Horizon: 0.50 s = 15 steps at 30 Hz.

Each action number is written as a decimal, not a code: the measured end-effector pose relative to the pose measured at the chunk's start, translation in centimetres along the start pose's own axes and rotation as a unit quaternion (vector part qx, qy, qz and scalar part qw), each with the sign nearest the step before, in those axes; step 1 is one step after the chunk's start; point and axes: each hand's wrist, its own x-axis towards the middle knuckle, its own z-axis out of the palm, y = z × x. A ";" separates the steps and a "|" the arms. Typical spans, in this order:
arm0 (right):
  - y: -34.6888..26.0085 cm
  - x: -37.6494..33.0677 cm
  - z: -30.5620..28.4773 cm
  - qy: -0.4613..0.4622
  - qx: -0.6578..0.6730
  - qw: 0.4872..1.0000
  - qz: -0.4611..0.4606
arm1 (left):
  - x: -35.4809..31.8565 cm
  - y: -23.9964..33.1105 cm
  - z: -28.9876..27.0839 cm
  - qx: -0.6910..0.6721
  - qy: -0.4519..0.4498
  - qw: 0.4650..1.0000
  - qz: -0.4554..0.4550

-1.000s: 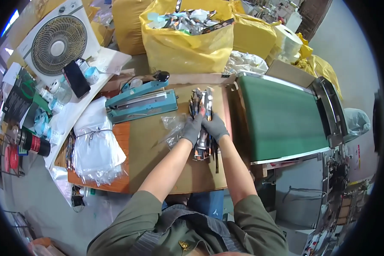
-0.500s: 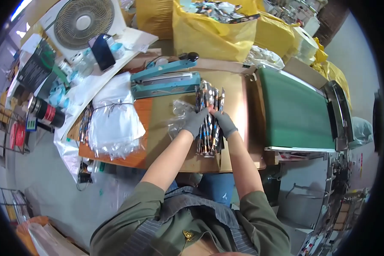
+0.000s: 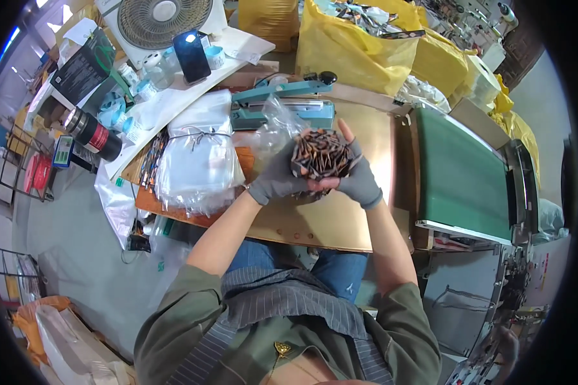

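Note:
A thick bundle of slim, dark printed packets [image 3: 324, 154] stands on end between my hands, its packed ends facing up. My left hand [image 3: 277, 179], in a grey fingerless glove, wraps the bundle's left side. My right hand [image 3: 359, 178], gloved the same way, closes on its right side, with one finger stretched up along it. Both thumbs meet at the near side. A crumpled clear plastic bag [image 3: 279, 125] lies just beyond my left hand. Behind it is a teal hand-lever bag sealer [image 3: 282, 112]. The bundle's lower part is mostly hidden by my hands.
Left of my hands lies a tied stack of clear bags [image 3: 196, 160]. A white side table [image 3: 167, 99] carries a phone [image 3: 191, 56], tape rolls and a dark flask [image 3: 93, 133]. A green conveyor belt [image 3: 462, 173] stands right, a yellow sack [image 3: 353, 54] of packets behind.
The packet bundle, earlier lying lengthwise on the table, is now lifted and tipped up on end. My hands have moved around its sides. The view has shifted, too.

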 end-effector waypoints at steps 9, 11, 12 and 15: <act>-3.0 -1.9 9.5 0.104 -0.099 0.990 -0.011 | -6.2 5.9 0.9 -0.162 -0.060 0.979 -0.106; -1.5 -0.4 7.4 -0.002 -0.061 0.997 0.054 | -8.7 3.1 1.6 -0.287 -0.041 0.933 -0.212; -1.1 -1.0 6.3 -0.049 0.080 0.973 0.212 | -9.5 5.1 3.3 -0.346 0.053 0.872 -0.343; 3.9 -3.9 3.7 -0.031 0.194 0.956 0.219 | -11.4 2.7 6.0 -0.183 0.162 0.970 -0.017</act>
